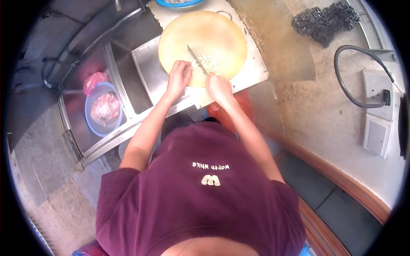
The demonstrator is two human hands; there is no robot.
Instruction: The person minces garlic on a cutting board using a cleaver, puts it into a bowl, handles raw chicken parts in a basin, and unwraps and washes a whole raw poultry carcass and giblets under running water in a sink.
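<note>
- The knife point(196, 59) lies aslant over the round chopping board point(205, 30) at the upper centre of the frame, tip toward the upper left; its blade looks thin and stiff, likely light and sharp, so the handle end, at the lower right of the blade, seems the only safe hold.
- The right hand point(220, 88) has its fingers closed round that handle end; the left hand point(179, 77) rests at the board's lower-left part with fingers bent and partly gathered, though whether they pinch anything I cannot tell.
- Small pale chopped pieces point(212, 63) lie about the blade; they look light and soft, probably moist enough to slip or cling, and easier to gather than to grip singly.
- The board looks thick and heavy, best taken by opposite rims; its lower rim comes near the edge of the counter point(255, 70).
- Open room on the board lies above the blade, toward the top of the frame; to the left the sink point(136, 83) drops away, and to the right a strip of counter meets the wall point(294, 91).
</note>
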